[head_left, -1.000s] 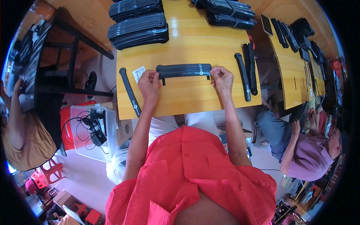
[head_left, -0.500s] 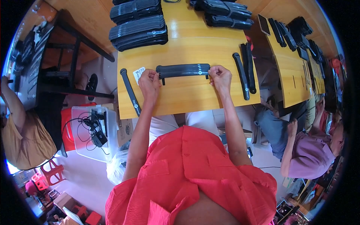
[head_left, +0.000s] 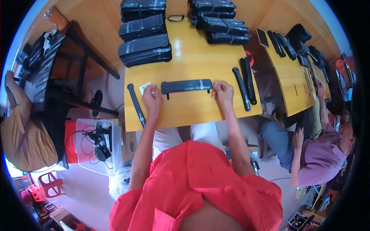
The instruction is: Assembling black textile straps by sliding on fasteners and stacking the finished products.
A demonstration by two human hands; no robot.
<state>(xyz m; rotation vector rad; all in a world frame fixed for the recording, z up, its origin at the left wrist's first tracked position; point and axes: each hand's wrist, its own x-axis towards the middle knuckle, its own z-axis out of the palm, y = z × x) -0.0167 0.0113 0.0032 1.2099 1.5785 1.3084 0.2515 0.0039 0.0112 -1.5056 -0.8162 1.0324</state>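
A neat stack of black straps (head_left: 186,86) lies crosswise on the yellow table, with two short dark tabs sticking out below its near edge. My left hand (head_left: 152,102) is by the stack's left end, fingers curled in; whether anything is in them is hidden. Partly behind that hand is a white printed card (head_left: 145,87). At the stack's right end, my right hand (head_left: 224,93) has thumb and fingers pinched together, and I cannot make out what is between them. A single black strap (head_left: 135,104) lies left of my left hand.
More black straps (head_left: 241,89) lie along the table's right side. Banded strap bundles (head_left: 144,50) are piled far left, others (head_left: 225,25) far right. A clear plastic bin (head_left: 92,154) with cables stands left on the floor. People sit at both sides; a phone (head_left: 262,38) rests on the right table.
The view has tilted so the table sits lower in it. Both hands remain at the ends of the strap stack, with fingers still curled. A person's arm on the right now reaches onto the side table.
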